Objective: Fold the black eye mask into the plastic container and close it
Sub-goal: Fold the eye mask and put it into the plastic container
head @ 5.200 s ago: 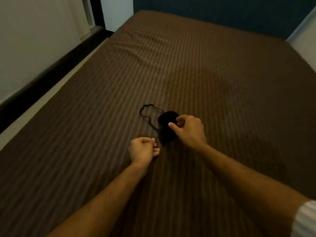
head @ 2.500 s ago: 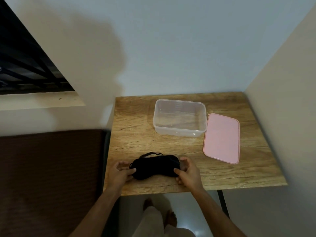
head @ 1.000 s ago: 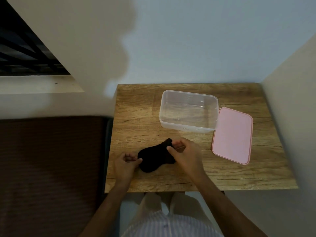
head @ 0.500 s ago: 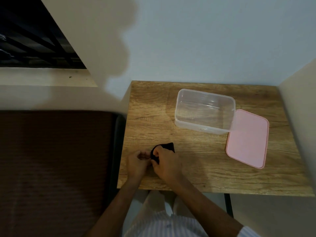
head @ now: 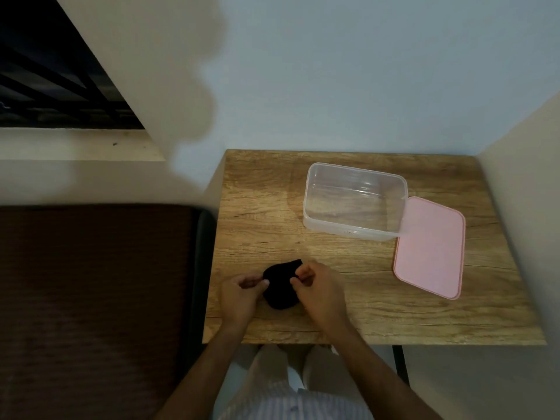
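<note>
The black eye mask (head: 280, 284) lies folded into a small bundle on the wooden table (head: 357, 310), near its front left part. My left hand (head: 241, 294) pinches its left edge. My right hand (head: 318, 291) pinches its right edge with thumb and fingers. Farther back stands the clear plastic container (head: 353, 201), open and with nothing inside. Its pink lid (head: 430, 247) lies flat on the table, touching the container's right side.
A bed with a brown striped cover (head: 91, 298) adjoins the table on the left. Walls close off the table at the back and at the right. A barred window (head: 54, 86) sits at the upper left.
The mask was carried from the bed to the table, laid out, then folded in half. Since half a second ago my hands have drawn slightly apart, showing more of the folded bundle.
</note>
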